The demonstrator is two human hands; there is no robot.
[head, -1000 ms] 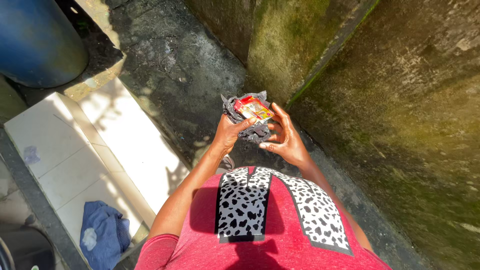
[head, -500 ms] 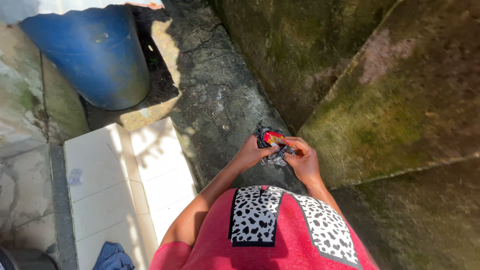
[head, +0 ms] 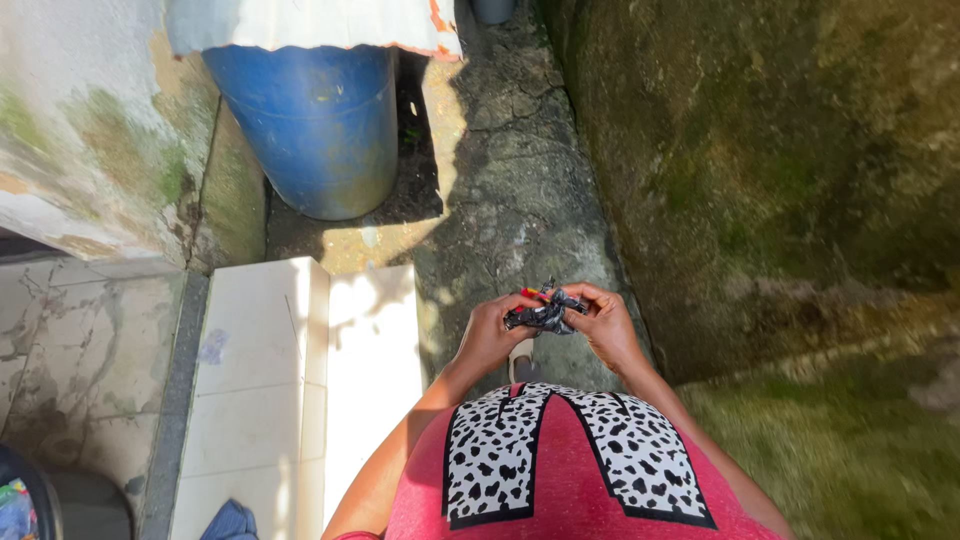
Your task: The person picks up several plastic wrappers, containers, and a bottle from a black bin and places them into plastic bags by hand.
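Both grips are closed on a crumpled black plastic bag [head: 546, 316]: left hand [head: 492, 335] pinches its left end, right hand [head: 604, 327] its right, so its long axis runs crosswise between them, well in front of the blue barrel [head: 318, 125], above the cracked concrete ground [head: 520, 200].

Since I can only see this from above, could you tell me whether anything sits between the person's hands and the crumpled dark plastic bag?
Nothing visible does. The left hand and right hand both grip the crumpled dark plastic bag directly, out in front of the red shirt.
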